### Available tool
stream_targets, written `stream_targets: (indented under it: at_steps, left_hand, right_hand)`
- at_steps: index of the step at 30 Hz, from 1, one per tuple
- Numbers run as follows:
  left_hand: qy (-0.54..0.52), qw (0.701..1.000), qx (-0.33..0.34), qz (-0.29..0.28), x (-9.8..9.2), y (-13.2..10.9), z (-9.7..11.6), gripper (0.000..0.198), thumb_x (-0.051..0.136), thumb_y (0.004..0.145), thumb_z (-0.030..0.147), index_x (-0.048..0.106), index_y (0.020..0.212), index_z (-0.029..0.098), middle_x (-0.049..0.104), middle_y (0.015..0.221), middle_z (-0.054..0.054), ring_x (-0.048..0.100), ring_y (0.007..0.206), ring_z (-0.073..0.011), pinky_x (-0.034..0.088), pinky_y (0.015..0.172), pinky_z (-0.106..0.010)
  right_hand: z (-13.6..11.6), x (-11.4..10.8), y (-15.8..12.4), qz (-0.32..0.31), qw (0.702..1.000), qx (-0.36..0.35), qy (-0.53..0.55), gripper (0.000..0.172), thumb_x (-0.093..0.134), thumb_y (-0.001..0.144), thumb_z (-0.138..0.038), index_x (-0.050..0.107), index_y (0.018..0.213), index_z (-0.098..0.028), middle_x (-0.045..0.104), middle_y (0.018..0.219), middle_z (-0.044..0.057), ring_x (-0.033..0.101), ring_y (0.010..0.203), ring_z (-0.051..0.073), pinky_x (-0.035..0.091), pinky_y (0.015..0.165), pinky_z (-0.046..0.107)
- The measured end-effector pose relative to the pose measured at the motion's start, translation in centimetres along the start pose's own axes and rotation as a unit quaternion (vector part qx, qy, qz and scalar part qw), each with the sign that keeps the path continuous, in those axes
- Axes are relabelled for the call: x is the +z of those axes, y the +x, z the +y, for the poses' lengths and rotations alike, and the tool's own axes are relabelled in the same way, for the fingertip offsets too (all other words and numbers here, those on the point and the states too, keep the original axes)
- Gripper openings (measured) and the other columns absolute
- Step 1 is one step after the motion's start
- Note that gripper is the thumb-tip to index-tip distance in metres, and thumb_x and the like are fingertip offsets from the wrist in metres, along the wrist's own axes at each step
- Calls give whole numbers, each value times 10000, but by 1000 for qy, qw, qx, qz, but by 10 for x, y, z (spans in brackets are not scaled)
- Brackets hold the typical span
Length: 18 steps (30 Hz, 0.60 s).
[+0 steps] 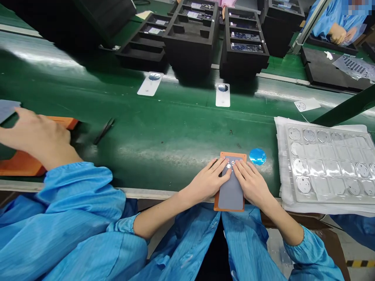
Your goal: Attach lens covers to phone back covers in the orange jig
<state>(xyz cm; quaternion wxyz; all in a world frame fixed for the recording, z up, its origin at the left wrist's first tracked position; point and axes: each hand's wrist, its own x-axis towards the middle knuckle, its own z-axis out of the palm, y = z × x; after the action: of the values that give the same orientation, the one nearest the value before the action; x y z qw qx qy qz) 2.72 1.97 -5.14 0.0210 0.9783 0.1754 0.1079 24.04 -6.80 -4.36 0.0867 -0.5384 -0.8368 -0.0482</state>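
A grey phone back panel (230,195) with small round holes near its top lies in an orange tray (233,155) at the table's front edge. Fingers stretched out, my left hand (206,179) rests on the panel's upper left part. My right hand (252,182) lies flat on its upper right side, fingers also extended. Neither hand is wrapped around anything. The fingertips partly cover the holes. Just right of the tray is a round blue film disc (258,156).
At left, a co-worker's hand (43,136) is over another orange tray (32,164), near black tweezers (104,131). White cards (150,84) lie farther back. A clear blister tray (331,197) with round parts stands right. Black foam boxes (190,48) line the back; a green bar (345,105) slants in at right.
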Motion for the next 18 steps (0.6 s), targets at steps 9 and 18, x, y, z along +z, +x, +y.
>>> stream_targets:
  at_steps: [9, 18]
  left_hand:
    - [-9, 998, -5, -55, -6, -5, 9, 498, 547, 930, 212, 524, 1411, 83, 431, 1533, -287, 410, 1447, -411, 353, 1166, -603]
    - [53, 998, -4, 15, 1, -18, 21, 388, 455, 990, 124, 575, 1358, 92, 587, 1426, -199, 553, 1335, -336, 436, 1141, -537]
  right_hand:
    - [-3, -2, -8, -51, 999, -3, 14, 605, 419, 902, -124, 424, 1493, 8, 458, 1543, 222, 395, 1470, 342, 357, 1222, 522]
    - [-12, -1, -23, -60, 998, 3, 10, 627, 421, 892, -109, 397, 1501, 39, 410, 1568, 239, 351, 1493, 356, 363, 1232, 503]
